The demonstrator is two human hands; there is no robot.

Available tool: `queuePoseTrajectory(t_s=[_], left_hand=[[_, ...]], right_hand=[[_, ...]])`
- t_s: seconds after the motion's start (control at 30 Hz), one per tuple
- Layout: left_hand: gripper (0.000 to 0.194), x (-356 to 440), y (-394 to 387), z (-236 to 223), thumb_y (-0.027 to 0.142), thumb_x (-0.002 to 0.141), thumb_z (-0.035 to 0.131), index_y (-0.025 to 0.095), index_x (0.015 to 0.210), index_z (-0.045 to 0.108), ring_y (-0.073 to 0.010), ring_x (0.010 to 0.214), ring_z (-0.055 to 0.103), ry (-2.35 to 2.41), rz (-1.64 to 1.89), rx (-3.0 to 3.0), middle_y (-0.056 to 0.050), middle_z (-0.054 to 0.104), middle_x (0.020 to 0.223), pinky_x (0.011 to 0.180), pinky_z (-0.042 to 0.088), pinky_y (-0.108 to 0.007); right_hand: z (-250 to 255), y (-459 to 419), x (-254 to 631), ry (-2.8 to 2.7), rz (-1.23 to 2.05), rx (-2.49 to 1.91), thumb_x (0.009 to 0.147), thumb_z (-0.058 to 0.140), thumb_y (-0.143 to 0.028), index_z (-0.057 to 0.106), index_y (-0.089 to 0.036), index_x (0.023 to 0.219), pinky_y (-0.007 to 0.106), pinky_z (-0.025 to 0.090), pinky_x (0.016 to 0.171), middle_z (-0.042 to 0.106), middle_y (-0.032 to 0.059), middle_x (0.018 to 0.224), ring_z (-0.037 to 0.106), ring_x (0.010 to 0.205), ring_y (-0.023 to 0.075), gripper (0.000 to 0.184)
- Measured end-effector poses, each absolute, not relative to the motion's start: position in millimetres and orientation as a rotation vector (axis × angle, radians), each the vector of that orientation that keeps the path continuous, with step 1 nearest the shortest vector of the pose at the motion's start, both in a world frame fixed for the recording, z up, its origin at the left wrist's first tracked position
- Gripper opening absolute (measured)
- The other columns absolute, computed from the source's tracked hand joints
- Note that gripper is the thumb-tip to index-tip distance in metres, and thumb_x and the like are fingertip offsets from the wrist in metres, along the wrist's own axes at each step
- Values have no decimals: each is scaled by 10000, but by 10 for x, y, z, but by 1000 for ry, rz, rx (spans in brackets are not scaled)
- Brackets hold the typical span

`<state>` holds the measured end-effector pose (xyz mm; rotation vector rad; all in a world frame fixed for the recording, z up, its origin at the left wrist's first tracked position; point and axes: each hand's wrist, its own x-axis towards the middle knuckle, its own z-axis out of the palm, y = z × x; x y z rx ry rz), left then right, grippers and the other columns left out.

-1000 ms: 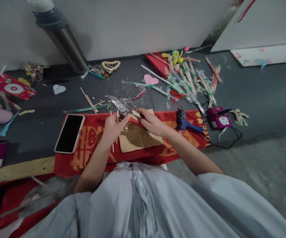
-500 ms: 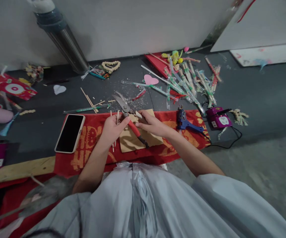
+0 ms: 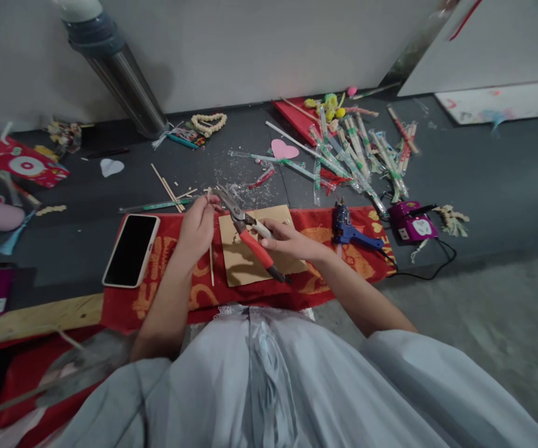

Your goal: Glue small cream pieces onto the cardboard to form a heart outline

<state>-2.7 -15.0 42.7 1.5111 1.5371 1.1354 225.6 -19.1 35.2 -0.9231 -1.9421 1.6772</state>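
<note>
My right hand is closed round the pale handle of a pair of pruning shears; the other handle is red with a dark end. The blades point up and left. At their tip, the fingers of my left hand are pinched on what looks like a thin wooden stick, mostly hidden by the hand. Another wooden stick lies on the red towel below. Under the shears is a tan board with small pale pieces on it, partly covered.
A phone lies on the towel at left, a blue glue gun at right. Behind are loose sticks, a pink paper heart and several wrapped chopsticks. A tall flask stands at the wall; a purple box sits at right.
My left hand has left the shears' pivot and moved up and left to the blade tip. The shears have shifted slightly right and down in my right hand. One stick is gone from the towel.
</note>
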Motion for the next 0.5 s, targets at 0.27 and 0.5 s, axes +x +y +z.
queuePoseTrajectory(t_s=[0.27, 0.5], left_hand=[[293, 9, -208, 550, 215, 849, 373, 182, 932, 652, -198, 1018, 616, 1568, 982, 1717, -60, 692, 976, 984, 456, -337], [344, -13, -233, 567, 205, 865, 355, 179, 1029, 656, -189, 993, 626, 1568, 968, 1745, -50, 693, 957, 966, 475, -326]], right_hand=[[419, -189, 2239, -2001, 1729, -903, 787, 518, -776, 517, -168, 985, 271, 351, 678, 425, -19, 824, 399, 754, 126, 639], [419, -186, 2262, -1913, 1865, -835, 791, 494, -790, 529, -178, 1029, 268, 318, 657, 428, -6, 844, 391, 763, 132, 658]])
